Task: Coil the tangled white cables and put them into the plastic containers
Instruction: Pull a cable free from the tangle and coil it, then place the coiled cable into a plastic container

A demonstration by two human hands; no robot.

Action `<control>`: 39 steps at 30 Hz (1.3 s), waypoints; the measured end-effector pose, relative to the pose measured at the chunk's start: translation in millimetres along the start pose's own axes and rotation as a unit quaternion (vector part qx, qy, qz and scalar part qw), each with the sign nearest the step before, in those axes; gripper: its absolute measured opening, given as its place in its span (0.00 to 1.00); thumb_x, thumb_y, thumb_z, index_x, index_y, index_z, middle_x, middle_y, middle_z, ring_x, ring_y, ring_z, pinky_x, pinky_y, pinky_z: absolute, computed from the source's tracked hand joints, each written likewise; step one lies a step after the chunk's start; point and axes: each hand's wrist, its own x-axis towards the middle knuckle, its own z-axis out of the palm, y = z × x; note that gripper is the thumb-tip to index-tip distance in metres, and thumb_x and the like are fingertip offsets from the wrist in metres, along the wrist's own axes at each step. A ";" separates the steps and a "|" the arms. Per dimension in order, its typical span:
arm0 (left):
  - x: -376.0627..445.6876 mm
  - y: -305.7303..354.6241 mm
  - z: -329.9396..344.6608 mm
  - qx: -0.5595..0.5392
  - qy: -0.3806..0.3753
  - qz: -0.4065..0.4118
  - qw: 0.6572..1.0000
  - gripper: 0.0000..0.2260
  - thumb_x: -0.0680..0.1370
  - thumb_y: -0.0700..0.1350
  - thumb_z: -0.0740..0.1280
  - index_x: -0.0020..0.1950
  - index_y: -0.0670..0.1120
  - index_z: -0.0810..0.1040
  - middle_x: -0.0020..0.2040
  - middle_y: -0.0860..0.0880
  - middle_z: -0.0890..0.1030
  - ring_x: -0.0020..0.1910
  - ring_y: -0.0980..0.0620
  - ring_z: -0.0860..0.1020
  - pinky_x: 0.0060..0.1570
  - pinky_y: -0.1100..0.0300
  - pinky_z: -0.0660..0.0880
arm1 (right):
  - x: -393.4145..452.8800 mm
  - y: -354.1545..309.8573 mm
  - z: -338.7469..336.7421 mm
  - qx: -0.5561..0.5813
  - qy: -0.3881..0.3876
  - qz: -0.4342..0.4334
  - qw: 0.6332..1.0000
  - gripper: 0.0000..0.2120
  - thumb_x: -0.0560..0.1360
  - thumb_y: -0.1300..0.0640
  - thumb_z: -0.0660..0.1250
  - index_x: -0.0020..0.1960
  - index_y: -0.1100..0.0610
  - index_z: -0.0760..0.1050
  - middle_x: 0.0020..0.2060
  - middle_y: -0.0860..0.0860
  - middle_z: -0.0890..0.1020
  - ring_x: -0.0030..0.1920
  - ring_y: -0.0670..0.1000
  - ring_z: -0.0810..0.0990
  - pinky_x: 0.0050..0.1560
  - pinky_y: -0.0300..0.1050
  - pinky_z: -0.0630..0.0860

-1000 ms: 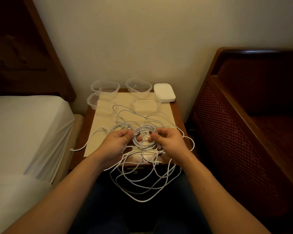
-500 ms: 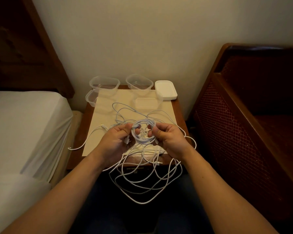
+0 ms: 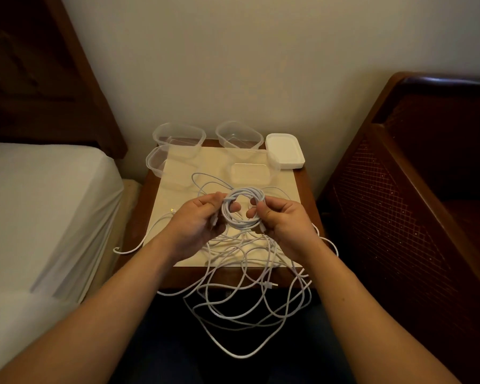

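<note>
A loose cable end point(image 3: 128, 250) is hanging off the left edge of the nightstand point(image 3: 139, 217), close to the bed point(image 3: 45, 206), and it could be snagging there if the pile gets tugged. The left hand point(image 3: 197, 225) is pinching the coil point(image 3: 243, 207) on its left side, fingers clamped on the loops; the right hand point(image 3: 283, 220) is gripping the right side, thumb and fingers closed on the strands. The coil is hovering over the middle of the pale mat point(image 3: 178, 195), clear of it. Risk, as I'm judging it: whether this cable is free of the tangle point(image 3: 250, 286) is hard to tell, so lifting could be dragging the heap along, and easing either pinch could be letting the loops spring apart. The tangle is spilling over the front edge toward the lap, ready to slide off. Along the back edge four clear tubs point(image 3: 178, 135) are waiting, all looking empty, and a white lid point(image 3: 286, 151) is sitting at the back right corner. Room is opening straight ahead over the mat; the wooden frame point(image 3: 399, 189) is crowding the right edge
</note>
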 end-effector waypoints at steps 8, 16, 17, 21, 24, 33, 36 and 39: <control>24.6 9.8 -9.3 0.049 -0.016 -0.001 0.999 0.11 0.83 0.44 0.60 0.55 0.39 0.80 0.43 0.45 0.83 0.42 0.51 0.81 0.51 0.55 0.79 | 24.5 5.1 0.5 0.074 -0.026 0.098 0.992 0.09 0.83 0.61 0.62 0.58 0.64 0.78 0.40 0.54 0.82 0.36 0.50 0.77 0.37 0.41 0.77; 52.2 2.7 -6.8 -0.167 0.045 0.021 0.985 0.10 0.83 0.42 0.60 0.48 0.43 0.80 0.38 0.49 0.80 0.37 0.53 0.79 0.42 0.58 0.79 | 59.7 -0.9 17.8 0.028 0.003 0.059 0.998 0.09 0.82 0.62 0.63 0.53 0.66 0.80 0.40 0.55 0.83 0.32 0.50 0.76 0.35 0.41 0.77; 55.6 4.6 -9.0 -0.102 0.084 0.034 0.991 0.10 0.84 0.43 0.60 0.50 0.44 0.81 0.40 0.48 0.82 0.39 0.52 0.80 0.43 0.58 0.78 | 63.6 -1.7 14.4 0.000 0.023 0.057 0.998 0.10 0.82 0.62 0.64 0.52 0.66 0.81 0.42 0.57 0.84 0.31 0.50 0.76 0.35 0.42 0.77; 76.9 -0.3 -27.0 0.229 0.235 0.136 0.935 0.08 0.82 0.46 0.67 0.58 0.48 0.84 0.55 0.51 0.84 0.55 0.52 0.81 0.60 0.54 0.78 | 79.3 -0.3 3.0 -0.094 0.086 0.069 0.989 0.08 0.81 0.62 0.67 0.46 0.62 0.83 0.42 0.59 0.85 0.29 0.49 0.78 0.37 0.45 0.79; 86.9 -8.0 -31.6 0.424 0.308 0.251 0.814 0.11 0.81 0.51 0.69 0.62 0.52 0.82 0.64 0.53 0.79 0.64 0.53 0.73 0.65 0.51 0.72 | 92.8 2.6 -7.5 -0.183 0.159 0.062 0.968 0.08 0.80 0.61 0.69 0.46 0.64 0.84 0.37 0.59 0.83 0.29 0.50 0.80 0.35 0.43 0.81; 102.5 -50.2 -46.1 0.714 0.163 0.163 0.662 0.35 0.80 0.64 0.50 0.83 0.52 0.46 0.83 0.48 0.38 0.82 0.45 0.38 0.78 0.42 0.39 | 137.6 -9.4 -37.8 -0.230 0.243 0.043 0.941 0.06 0.79 0.57 0.71 0.52 0.59 0.85 0.38 0.54 0.85 0.32 0.49 0.84 0.36 0.42 0.81; 106.3 -57.4 -49.7 0.737 0.144 0.139 0.646 0.37 0.79 0.67 0.47 0.83 0.52 0.40 0.81 0.47 0.31 0.80 0.45 0.31 0.77 0.41 0.33 | 155.6 -13.7 -42.2 -0.264 0.254 0.032 0.930 0.06 0.79 0.57 0.72 0.52 0.58 0.85 0.40 0.55 0.86 0.32 0.50 0.84 0.37 0.46 0.84; 108.9 -59.9 -50.2 0.754 0.130 0.120 0.632 0.37 0.79 0.67 0.45 0.83 0.51 0.40 0.81 0.46 0.31 0.79 0.45 0.29 0.77 0.39 0.34 | 170.8 -20.4 -42.6 -0.287 0.260 0.030 0.922 0.08 0.79 0.57 0.71 0.55 0.59 0.84 0.41 0.55 0.85 0.32 0.50 0.84 0.41 0.47 0.85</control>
